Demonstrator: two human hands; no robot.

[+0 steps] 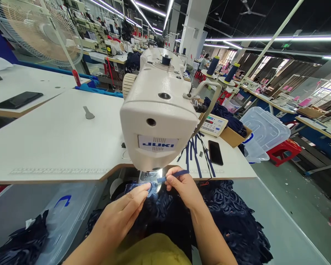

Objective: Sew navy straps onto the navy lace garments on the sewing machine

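In the head view, my left hand (pixel 124 209) pinches the edge of navy lace fabric (pixel 165 202) just below the sewing machine's lit needle area. My right hand (pixel 183 186) is closed on a narrow navy ribbon strip (pixel 182 173), whose left end reaches toward the fabric under the light. The white sewing machine (pixel 157 121) stands directly in front of both hands. Its needle and presser foot are hard to make out in the glare. Below my hands the lace hangs down over my lap.
More ribbon strips (pixel 191 154), a phone (pixel 215 152) and a control panel (pixel 213 124) lie to the right. A metal piece (pixel 88 113) rests on the white table (pixel 57 143). Plastic bins (pixel 79 209) with dark fabric flank me below, with a lace pile (pixel 231 217) at right.
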